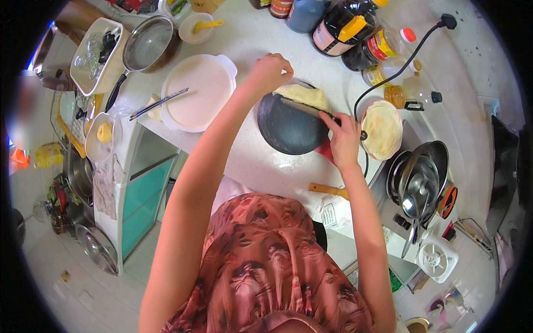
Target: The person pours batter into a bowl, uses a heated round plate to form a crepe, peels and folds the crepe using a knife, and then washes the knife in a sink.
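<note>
My left hand (272,74) hovers over the far left edge of a round black crepe pan (293,129), its fingers curled together with nothing visible in them. A pale thin pancake (306,95) lies bunched along the pan's far edge. My right hand (346,139) holds a flat-bladed spatula or knife (304,108) by its dark handle, the blade lying along the pancake's near side. The pan's red handle (325,150) shows beneath my right hand. A plate of flat pancakes (382,131) sits to the right. At the left, a wide white basin (198,93) contains pale batter, with chopsticks (159,104) across its rim.
Sauce and oil bottles (377,48) line the far right, beside a black power cable (387,79). A saucepan (150,43) and a small bowl with a yellow spoon (196,29) stand far left. A wooden handle (327,190) lies near my right forearm; stacked pans (420,183) are at right.
</note>
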`<state>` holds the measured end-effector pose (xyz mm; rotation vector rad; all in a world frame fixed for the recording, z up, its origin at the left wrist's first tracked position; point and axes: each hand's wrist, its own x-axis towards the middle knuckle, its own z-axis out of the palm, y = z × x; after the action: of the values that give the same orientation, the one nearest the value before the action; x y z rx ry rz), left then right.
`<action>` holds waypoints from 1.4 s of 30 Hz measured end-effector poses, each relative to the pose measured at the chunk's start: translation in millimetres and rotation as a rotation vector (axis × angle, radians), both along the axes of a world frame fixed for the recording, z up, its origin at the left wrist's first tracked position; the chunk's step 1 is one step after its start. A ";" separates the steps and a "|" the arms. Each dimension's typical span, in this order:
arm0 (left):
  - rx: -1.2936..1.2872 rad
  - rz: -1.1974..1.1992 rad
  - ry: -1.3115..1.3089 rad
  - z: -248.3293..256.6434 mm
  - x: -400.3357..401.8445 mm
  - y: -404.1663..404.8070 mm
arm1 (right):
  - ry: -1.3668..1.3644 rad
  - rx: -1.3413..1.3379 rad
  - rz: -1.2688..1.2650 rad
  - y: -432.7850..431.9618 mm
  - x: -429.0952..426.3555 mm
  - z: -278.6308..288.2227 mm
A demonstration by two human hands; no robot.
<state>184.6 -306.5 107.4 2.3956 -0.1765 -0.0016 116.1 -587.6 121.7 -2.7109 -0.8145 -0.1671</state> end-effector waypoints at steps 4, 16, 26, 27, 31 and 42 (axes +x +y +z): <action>-0.164 0.173 -0.023 12.4 -11.0 7.5 | 0.001 -0.079 0.035 30.9 3.9 7.9; -0.309 0.533 0.243 47.3 -71.8 16.1 | -0.063 -0.172 -0.063 58.2 1.0 18.5; -0.331 0.606 0.006 19.2 -120.0 -6.8 | 0.152 0.205 -0.132 10.6 -1.9 -1.2; -0.345 0.608 0.037 17.7 -125.7 -5.0 | 0.203 0.258 -0.123 -2.3 -4.5 0.5; -0.401 0.617 0.097 17.0 -138.8 -13.8 | 0.168 0.194 -0.101 -38.8 -7.4 -14.7; -0.282 0.589 0.225 27.5 -150.3 -37.4 | 0.055 0.287 -0.117 -53.2 12.5 -38.5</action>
<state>34.3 -344.0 135.0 2.0645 0.5957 0.0259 128.6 -640.8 83.1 -2.4792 -0.5682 -0.2162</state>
